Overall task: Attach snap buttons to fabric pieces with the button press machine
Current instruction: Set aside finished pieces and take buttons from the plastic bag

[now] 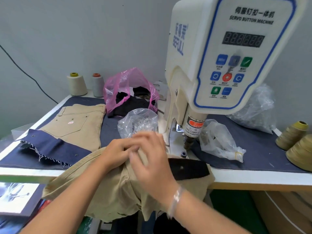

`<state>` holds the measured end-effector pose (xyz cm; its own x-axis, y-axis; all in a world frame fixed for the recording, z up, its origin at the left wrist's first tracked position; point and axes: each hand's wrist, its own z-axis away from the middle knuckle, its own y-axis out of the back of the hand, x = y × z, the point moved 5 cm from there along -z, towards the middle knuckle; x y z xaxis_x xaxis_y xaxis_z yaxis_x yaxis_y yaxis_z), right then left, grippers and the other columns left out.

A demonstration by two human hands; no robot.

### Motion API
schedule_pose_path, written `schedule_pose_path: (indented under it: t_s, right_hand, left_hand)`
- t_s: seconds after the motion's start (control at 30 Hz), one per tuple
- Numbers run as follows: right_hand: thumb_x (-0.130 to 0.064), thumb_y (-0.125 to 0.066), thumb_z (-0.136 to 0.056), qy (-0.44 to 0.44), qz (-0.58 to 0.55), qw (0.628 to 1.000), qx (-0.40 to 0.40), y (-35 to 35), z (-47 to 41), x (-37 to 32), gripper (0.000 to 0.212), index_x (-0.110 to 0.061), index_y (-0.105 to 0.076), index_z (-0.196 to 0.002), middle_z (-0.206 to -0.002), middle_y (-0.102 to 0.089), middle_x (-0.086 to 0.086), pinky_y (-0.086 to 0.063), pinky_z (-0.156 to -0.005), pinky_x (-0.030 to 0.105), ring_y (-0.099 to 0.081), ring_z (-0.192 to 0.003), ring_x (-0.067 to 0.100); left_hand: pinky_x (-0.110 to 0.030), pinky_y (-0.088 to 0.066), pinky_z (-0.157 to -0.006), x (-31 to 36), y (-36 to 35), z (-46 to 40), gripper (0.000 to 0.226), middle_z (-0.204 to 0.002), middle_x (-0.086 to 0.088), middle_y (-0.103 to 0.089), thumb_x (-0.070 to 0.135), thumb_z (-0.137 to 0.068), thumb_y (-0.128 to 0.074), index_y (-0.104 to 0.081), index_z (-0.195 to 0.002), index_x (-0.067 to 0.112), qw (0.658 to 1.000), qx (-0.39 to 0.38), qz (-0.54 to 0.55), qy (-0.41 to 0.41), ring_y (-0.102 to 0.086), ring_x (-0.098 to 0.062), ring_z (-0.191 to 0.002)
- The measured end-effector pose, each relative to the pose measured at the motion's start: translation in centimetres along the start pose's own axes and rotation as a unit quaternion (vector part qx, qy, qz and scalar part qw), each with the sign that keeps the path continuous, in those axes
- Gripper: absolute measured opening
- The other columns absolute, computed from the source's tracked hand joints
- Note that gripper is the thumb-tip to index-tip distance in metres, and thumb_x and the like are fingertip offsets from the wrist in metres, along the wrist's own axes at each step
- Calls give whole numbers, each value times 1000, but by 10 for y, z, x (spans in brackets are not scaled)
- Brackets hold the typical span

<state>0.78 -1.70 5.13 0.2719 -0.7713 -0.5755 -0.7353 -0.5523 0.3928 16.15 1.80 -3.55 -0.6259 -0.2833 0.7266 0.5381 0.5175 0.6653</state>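
So the servo button machine (224,53) fills the upper right of the frame, one unit, and nothing sits under its press head (190,141) right now, so I'd say we're between presses. One finished-looking tan piece (79,122) lies flat at mid left with a few small studs showing, and one navy denim piece (55,147) just below it has a couple too. The tan piece being worked on (118,186) droops over the table's front edge at bottom centre, with one black strip (189,168) carrying a single snap to its right; I can't see any snaps on the tan one yet. Both hands are on it: left hand (118,151) has fingers curled, gripping the fold, right hand (152,159) is motion-blurred, fingers look loosely together over the cloth, can't tell if they pinch. Counted extras: four thread cones, three clear bags, one pink bag (128,88).
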Motion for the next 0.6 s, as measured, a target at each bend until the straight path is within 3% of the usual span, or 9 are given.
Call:
schedule_pose_path:
  t_s: [0.07,0.13,0.23,0.4,0.6]
  right_hand:
    - [-7,-52,-83,-98,-62,993,28,-29,-47,18,17,-9,-66,-93,-97,-56,-2,-39,-89,25,-53,-98,20]
    - [-3,-50,-88,-208,-108,972,29,-59,-89,50,19,-7,-65,-100,-103,-55,1,-41,-91,25,-54,-102,20]
    - [-5,-43,-93,-291,-16,956,-15,-96,-136,102,27,-5,-62,-112,-121,-54,12,-40,-99,34,-50,-114,26]
    - [-4,-44,-91,-254,271,917,-144,-121,-171,162,30,-1,-59,-117,-122,-54,16,-44,-88,38,-52,-113,34]
    - [-21,-51,-90,-194,404,853,-267,-130,-184,201,42,-11,-46,-131,-133,-48,10,-37,-99,44,-44,-123,32]
  left_hand:
    - [-36,-47,-67,-1,1,-1,29,-72,3,-66,37,-74,-51,-67,-76,13,1000,9,-12,16,-57,-11,-70]
    - [-32,-39,-58,-4,1,-4,23,-57,5,-59,33,-80,-56,-60,-60,21,1000,18,-2,20,-48,-5,-57]
    - [-29,-37,-57,-7,-1,-5,27,-56,3,-55,32,-89,-61,-61,-64,23,999,23,20,14,-45,-5,-56]
    - [-28,-34,-58,-13,-3,-8,31,-53,10,-44,26,-89,-62,-50,-61,25,999,22,35,12,-40,-4,-55]
    - [-25,-33,-57,-20,-6,-10,33,-53,13,-45,33,-89,-62,-49,-59,32,999,20,36,8,-40,-4,-54]
